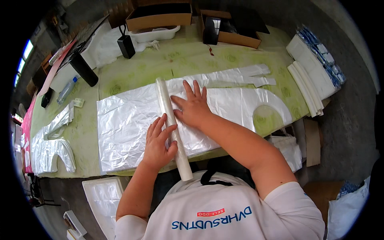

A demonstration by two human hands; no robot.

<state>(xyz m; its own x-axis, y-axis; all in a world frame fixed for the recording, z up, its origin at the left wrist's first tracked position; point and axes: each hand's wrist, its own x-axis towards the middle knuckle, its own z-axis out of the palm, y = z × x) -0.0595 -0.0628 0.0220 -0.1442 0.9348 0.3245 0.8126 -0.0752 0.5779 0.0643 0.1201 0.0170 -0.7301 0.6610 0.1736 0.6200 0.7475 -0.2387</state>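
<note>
A whitish translucent plastic sheet (124,120), shaped like an apron with a rounded cutout at its right end, lies flat across the table. Standing crosswise on it is a long pale roll (182,158), its near end reaching past the table's front edge. My left hand (158,144) rests against the roll's left side, fingers spread, fingertips on the roll. Just right of the roll, my right hand (194,106) lies on the plastic with fingers apart; its thumb side comes close to the roll. Neither hand is closed around anything.
Folded plastic pieces (54,150) lie at the left. Toward the back are a black cylinder (83,68), a plastic bottle (67,91), a black box (126,46) and cardboard boxes (160,18). White rolls (306,88) and a stack of blue packets (324,58) sit at the right.
</note>
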